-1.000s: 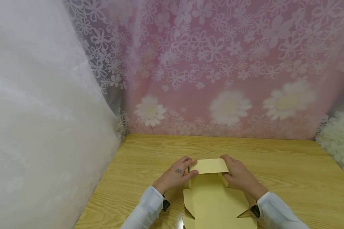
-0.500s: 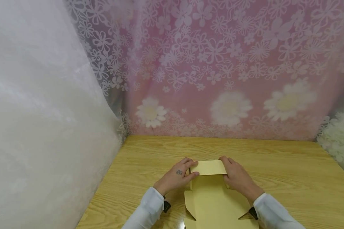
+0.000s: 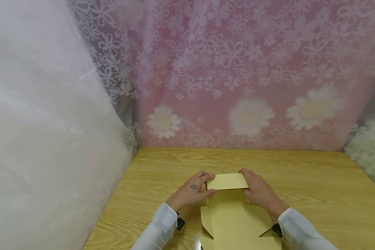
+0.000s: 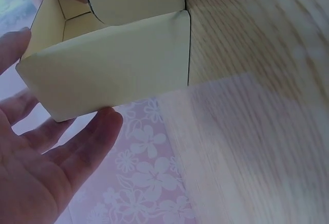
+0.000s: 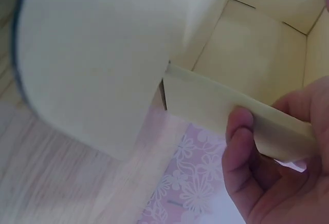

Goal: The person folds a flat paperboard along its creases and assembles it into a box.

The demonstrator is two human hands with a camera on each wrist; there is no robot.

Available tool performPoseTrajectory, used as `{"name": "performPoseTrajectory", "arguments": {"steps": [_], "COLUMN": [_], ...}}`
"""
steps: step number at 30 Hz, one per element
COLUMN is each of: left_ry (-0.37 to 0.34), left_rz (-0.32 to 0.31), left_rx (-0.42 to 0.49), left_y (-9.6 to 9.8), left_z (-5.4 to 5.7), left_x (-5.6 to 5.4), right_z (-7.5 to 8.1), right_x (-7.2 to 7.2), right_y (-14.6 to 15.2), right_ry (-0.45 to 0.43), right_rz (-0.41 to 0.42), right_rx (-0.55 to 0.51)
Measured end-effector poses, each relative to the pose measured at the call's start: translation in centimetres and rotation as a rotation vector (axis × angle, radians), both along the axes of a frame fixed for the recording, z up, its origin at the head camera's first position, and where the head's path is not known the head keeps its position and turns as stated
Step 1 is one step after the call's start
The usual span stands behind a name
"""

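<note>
A pale yellow cardboard box (image 3: 229,218), partly folded, lies on the table with its lid panel and side flaps spread toward me. Its far end stands up as a shallow tray, topped by a flat end strip (image 3: 227,181). My left hand (image 3: 189,191) grips the left end of that strip; in the left wrist view its thumb is at the rim and its fingers reach along the side wall (image 4: 113,70). At the opposite end my right hand (image 3: 264,194) pinches the right side wall (image 5: 205,100), thumb inside and curled fingers outside.
The wood-grain table (image 3: 150,170) runs back to a pink flowered curtain (image 3: 206,86). A white sheet (image 3: 50,121) hangs along the left side. White lacy fabric (image 3: 368,152) borders the right edge.
My right hand has moved slightly inward, to the left, and covers the right side wall that showed beneath it a second ago. My left hand keeps its grip in nearly the same place.
</note>
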State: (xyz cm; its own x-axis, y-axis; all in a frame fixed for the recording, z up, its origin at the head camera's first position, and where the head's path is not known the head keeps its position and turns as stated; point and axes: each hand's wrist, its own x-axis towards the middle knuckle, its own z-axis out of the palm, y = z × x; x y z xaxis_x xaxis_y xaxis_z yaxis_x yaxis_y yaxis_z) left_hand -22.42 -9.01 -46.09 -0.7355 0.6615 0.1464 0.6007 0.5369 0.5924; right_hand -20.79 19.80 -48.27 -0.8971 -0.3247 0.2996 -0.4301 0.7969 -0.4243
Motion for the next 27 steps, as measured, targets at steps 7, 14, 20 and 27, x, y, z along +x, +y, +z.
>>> {"name": "performPoseTrajectory", "arguments": {"steps": [7,14,20,27], "left_ry": [-0.025,-0.020,-0.007,-0.037], "left_rz": [0.006,0.019,0.092,0.248], "left_rx": [0.027,0.051,0.076,0.141], "left_y": [-0.1,-0.3,-0.4,-0.3], "left_z": [0.0,-0.4,-0.5,-0.5], "left_x": [-0.2,-0.7,-1.4,-1.1], "right_z": [0.3,1.4,2.9,5.0], "right_x": [0.2,1.0,2.3,3.2], "right_y": [0.5,2.6,5.4,8.3], "right_ry": [-0.077,-0.289,-0.503,-0.588], "right_rz": [0.040,0.113,0.106,0.032], "right_rx": [-0.059,-0.123,-0.033,-0.181]}}
